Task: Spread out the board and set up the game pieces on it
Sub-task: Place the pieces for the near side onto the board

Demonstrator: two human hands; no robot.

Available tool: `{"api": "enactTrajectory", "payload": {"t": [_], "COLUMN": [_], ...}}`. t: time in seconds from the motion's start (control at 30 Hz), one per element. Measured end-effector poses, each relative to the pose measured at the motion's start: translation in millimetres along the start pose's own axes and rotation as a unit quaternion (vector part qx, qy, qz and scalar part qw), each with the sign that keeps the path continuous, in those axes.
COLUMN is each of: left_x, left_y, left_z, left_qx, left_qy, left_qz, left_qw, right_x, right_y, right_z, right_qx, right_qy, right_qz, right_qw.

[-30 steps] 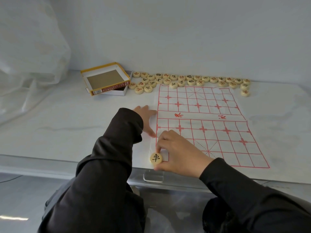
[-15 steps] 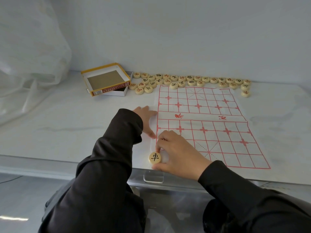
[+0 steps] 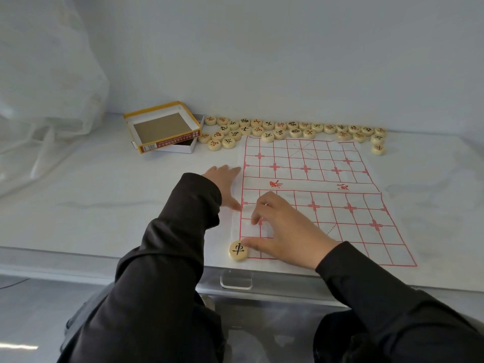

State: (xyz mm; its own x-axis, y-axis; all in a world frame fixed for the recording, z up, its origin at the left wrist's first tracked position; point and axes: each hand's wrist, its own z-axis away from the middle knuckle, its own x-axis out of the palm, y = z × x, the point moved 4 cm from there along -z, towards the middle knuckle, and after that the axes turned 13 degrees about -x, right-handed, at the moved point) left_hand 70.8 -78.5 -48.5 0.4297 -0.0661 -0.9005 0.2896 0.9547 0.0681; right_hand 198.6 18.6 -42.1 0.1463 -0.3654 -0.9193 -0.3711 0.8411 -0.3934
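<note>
A thin white paper board (image 3: 327,205) with a red grid lies spread on the table. One round cream piece with a black character (image 3: 238,250) sits on its near left corner. My right hand (image 3: 285,229) rests just right of that piece, thumb tip touching its edge and fingers lifted apart, not gripping it. My left hand (image 3: 225,183) lies flat and open on the board's left edge. Several more cream pieces (image 3: 288,129), with red or black characters, lie in a loose row past the board's far edge.
An open yellow-rimmed cardboard box lid (image 3: 163,127) leans on a white tray at the back left. A crumpled clear plastic sheet (image 3: 49,82) fills the far left. The table's front edge (image 3: 78,258) runs close below the board, with a clear bracket (image 3: 236,281) under it.
My right hand's fingers have come off the black-character piece, leaving it on the near left corner. The left hand has stayed flat on the board's edge.
</note>
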Motion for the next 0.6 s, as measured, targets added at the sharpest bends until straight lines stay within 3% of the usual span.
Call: {"api": "enactTrajectory", "payload": {"t": [0.23, 0.37, 0.6], "left_x": [-8, -10, -1], "left_y": [27, 46, 82], "left_z": [1, -1, -4], "left_qx": [0.030, 0.052, 0.072], "left_qy": [0.075, 0.124, 0.108], "left_qz": [0.046, 0.058, 0.017], "left_qw": [0.996, 0.989, 0.991], "right_x": [-32, -44, -57], "right_y": [43, 76, 107], "right_z": [7, 15, 28], "right_qx": [0.078, 0.155, 0.237], "right_qy": [0.098, 0.115, 0.119], "right_qz": [0.005, 0.030, 0.028], "right_qw": [0.992, 0.981, 0.964]}}
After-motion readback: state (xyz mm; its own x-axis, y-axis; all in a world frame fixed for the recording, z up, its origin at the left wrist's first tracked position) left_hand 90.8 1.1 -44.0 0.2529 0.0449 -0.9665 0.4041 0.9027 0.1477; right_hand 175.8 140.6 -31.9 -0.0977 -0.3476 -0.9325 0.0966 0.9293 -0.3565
